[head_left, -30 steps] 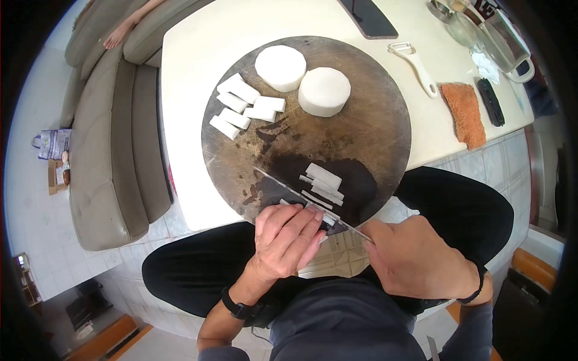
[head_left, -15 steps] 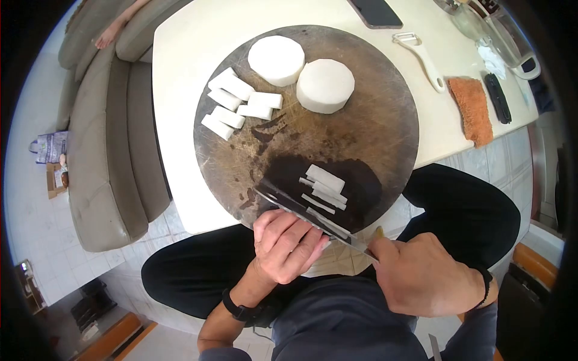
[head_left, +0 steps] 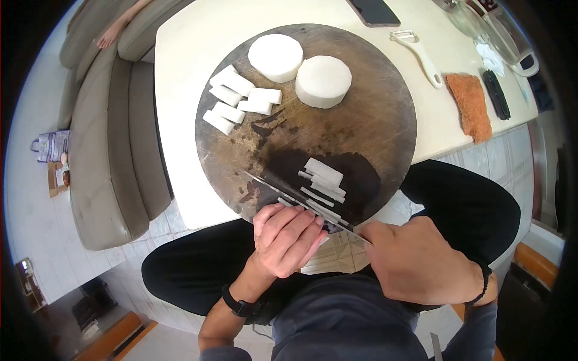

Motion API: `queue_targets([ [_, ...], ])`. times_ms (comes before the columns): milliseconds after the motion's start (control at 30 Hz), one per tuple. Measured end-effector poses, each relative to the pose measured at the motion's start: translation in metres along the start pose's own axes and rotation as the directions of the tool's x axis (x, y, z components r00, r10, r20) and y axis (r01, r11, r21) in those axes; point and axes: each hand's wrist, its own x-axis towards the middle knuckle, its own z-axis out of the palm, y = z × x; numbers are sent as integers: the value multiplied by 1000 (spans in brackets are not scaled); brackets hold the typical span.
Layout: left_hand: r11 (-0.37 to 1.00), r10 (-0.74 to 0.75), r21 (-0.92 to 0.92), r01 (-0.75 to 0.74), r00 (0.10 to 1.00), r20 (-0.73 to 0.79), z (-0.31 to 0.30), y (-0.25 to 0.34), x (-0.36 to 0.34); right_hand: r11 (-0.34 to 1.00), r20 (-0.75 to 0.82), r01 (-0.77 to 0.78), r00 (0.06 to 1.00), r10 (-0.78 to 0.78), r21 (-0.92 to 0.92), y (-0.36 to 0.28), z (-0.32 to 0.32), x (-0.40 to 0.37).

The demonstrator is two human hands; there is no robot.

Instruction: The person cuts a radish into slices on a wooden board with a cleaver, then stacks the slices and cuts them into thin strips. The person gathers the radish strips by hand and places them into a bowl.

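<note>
On the round wooden chopping board (head_left: 373, 120), my left hand (head_left: 288, 237) presses with bent fingers on a piece of white radish (head_left: 284, 201), mostly hidden beneath them. My right hand (head_left: 418, 259) is wrapped around the handle of a knife (head_left: 289, 195). The blade lies slantwise along my left fingertips, its tip pointing to the far left. Just beyond the blade, thin white radish slices (head_left: 325, 172) rest on a wet dark patch. Two thick radish rounds (head_left: 275, 57) stand at the back, with several radish blocks (head_left: 227, 95) to their left.
The board sits on a white table (head_left: 180, 120). To the right lie a peeler (head_left: 421, 57), an orange cloth (head_left: 469, 107), a dark narrow object (head_left: 496, 95) and a phone (head_left: 374, 11). A glass jug (head_left: 506, 36) stands far right. A sofa (head_left: 108, 150) with another person's foot (head_left: 109, 37) is left.
The knife and my right hand have shifted slightly up and left, the tip reaching farther across the board. My left hand stays almost in place. The view has shifted a little.
</note>
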Motion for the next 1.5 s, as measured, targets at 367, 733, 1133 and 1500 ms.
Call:
queue_targets([
  [367,1000,0,-16,0,1000,-27,2,-1,-6,994,143,-101,985,96,34,-9,-3,-7],
  [733,997,-39,-71,37,999,-18,-2,0,2,1000,-112,26,993,-24,12,-2,13,20],
  [1133,995,-95,41,95,995,5,-13,-6,-10,995,-100,12,995,-2,100,-5,9,7],
  [1500,993,-118,20,118,993,-18,-9,-9,-11,988,-45,-69,996,76,136,-9,10,7],
])
